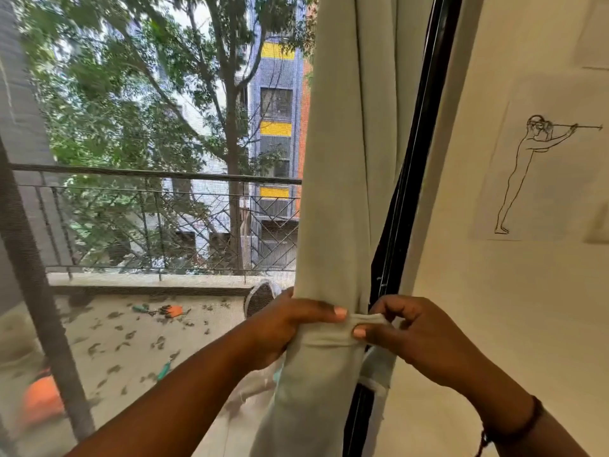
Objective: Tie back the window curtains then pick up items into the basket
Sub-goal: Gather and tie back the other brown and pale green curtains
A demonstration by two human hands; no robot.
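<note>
Two bare forearms, no sleeves, left hand (283,328) and right hand (408,328) ungloved, short pale nails, dark corded bracelet (514,423) on right wrist, small knot dangling

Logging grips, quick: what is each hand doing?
Left hand: grips the curtain.
Right hand: pinches the tie-back.

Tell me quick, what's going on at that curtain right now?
Left hand grips gathered curtain. Right hand pinches tie band wrapped round it. Band not yet fastened. Nothing in the way; basket not in view.
</note>
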